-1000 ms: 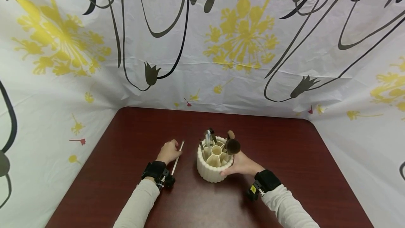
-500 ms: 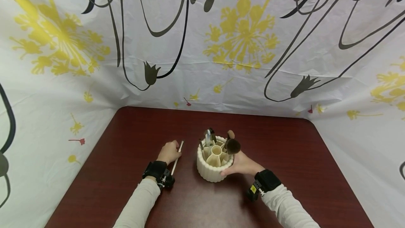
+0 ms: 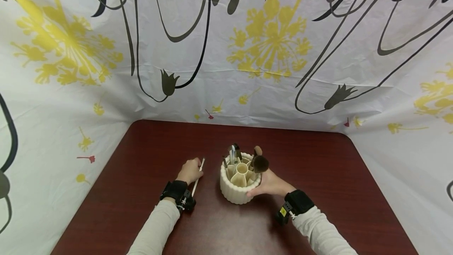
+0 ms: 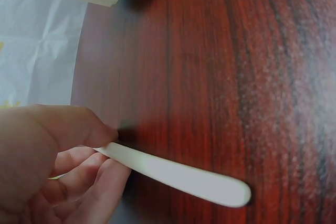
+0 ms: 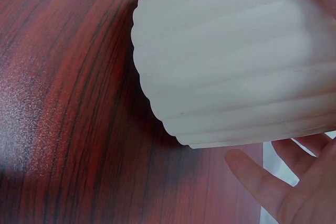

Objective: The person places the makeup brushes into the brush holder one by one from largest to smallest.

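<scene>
My left hand [image 3: 190, 170] pinches a slim white stick [image 4: 181, 177] between thumb and fingers, low over the table. Its near end is broad and rounded; the left hand hides part of its length, and I cannot tell what its far end is. My right hand [image 3: 270, 183] grips the right side of a cream ribbed round holder [image 3: 235, 193], thumb on its near side. The holder stands upright, divided into compartments around a central tube. Several makeup brushes stand in it, including a large dark fluffy one [image 3: 260, 164] leaning right. Fluted holder wall [image 5: 226, 72] fills much of the right wrist view.
The dark red-brown wooden table [image 3: 339, 184] has rounded far corners. A white cloth [image 3: 219, 62] with yellow and grey plant patterns hangs behind and along both sides. Black camera straps [image 3: 174, 190] sit on both wrists.
The left fingers have shifted very slightly toward me along the white stick. My right hand and the brush holder have stayed in place.
</scene>
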Tool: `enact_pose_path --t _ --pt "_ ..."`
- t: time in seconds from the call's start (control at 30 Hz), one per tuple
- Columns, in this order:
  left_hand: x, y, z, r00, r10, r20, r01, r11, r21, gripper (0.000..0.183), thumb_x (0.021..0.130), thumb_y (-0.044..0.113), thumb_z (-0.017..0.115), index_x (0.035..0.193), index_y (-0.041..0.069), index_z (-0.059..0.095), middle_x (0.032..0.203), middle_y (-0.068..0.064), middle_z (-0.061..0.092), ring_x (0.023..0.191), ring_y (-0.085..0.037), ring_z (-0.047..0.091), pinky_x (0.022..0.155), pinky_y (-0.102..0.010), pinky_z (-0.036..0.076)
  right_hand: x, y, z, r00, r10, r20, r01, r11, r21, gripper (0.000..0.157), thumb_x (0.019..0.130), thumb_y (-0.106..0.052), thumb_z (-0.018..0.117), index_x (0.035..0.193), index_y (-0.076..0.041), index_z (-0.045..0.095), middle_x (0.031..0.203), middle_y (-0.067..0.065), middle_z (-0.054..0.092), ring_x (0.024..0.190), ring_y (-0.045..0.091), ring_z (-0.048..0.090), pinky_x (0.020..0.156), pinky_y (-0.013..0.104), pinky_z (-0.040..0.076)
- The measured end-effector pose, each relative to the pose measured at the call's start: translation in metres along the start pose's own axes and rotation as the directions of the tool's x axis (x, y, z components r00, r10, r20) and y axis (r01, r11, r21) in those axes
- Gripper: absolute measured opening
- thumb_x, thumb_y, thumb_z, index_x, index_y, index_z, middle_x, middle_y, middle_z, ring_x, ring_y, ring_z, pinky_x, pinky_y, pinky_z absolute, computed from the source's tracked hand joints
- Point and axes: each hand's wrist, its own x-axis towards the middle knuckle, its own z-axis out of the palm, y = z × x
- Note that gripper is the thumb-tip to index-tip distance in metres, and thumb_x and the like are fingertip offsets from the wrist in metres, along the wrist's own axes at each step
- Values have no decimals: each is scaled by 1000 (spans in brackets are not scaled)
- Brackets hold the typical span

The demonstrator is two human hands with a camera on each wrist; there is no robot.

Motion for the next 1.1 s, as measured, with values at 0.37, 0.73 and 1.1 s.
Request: enact_pose_path --t 0.37,0.73,1.1 --pt "-6 9 -4 1000 21 -18 -22 1000 -13 26 79 10 64 100 -1 54 67 -5 51 54 -16 48 49 -27 38 0 24 -3 1000 -3 0 3 1000 -4 136 56 -10 85 141 -32 -19 142 15 32 126 25 35 100 14 23" --pt "-11 23 -17 995 66 -70 -68 998 -14 24 76 8 65 94 1 52 67 -5 48 53 -15 47 47 -26 38 1 25 -3 1000 -13 -1 13 1000 -13 135 56 -8 86 142 -31 -16 141 15 33 125 19 36 100 15 24" --pt "-25 49 -33 978 153 -140 -159 987 -28 23 75 8 63 91 4 47 71 -4 48 52 -14 46 46 -25 37 0 -3 -1 1000 -18 12 18 999 -30 131 57 2 82 142 -16 -17 138 25 33 123 23 38 98 13 25"
